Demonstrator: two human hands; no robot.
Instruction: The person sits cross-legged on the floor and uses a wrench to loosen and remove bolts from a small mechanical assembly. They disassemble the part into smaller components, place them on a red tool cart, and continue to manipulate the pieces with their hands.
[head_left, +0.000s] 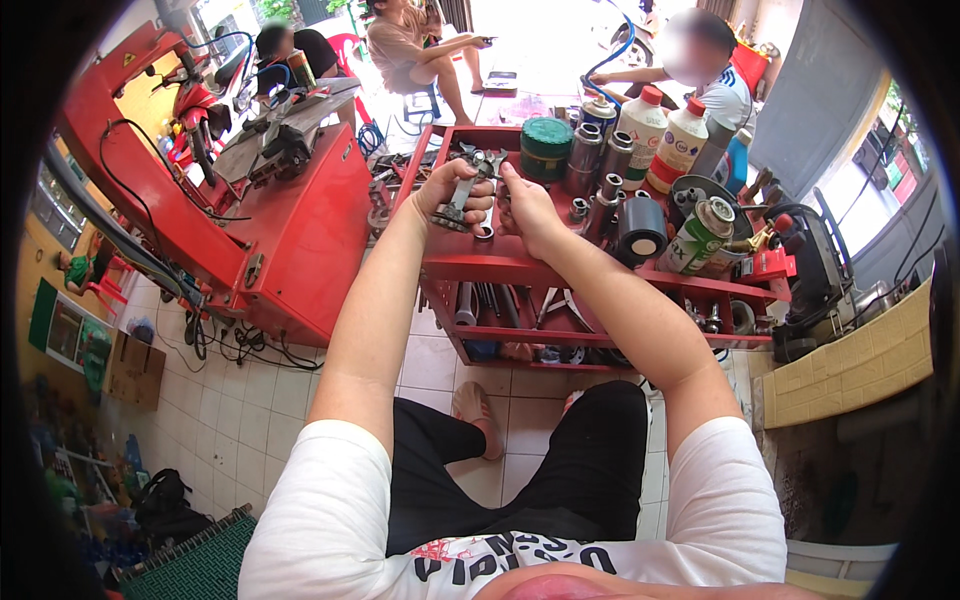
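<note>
Both my hands are held together over the near left part of a red tool cart [480, 262]. My left hand [447, 190] is closed around a grey metal part [462, 196] with a dark lower end; its kind is not clear. Right beside it, my right hand [533, 212] is closed with the thumb pointing up, and what its fingers hold is hidden. Under the hands a small ring-shaped metal piece [484, 233] lies on the cart top. A green tub [546, 148] and several upright metal sockets [584, 158] stand just beyond my right hand.
Bottles [676, 146] and a spray can [700, 236] crowd the cart's right side. Loose tools fill its lower shelf [520, 305]. A large red machine [300, 240] stands left, with cables [245, 345] on the floor. People [425, 50] sit beyond the cart.
</note>
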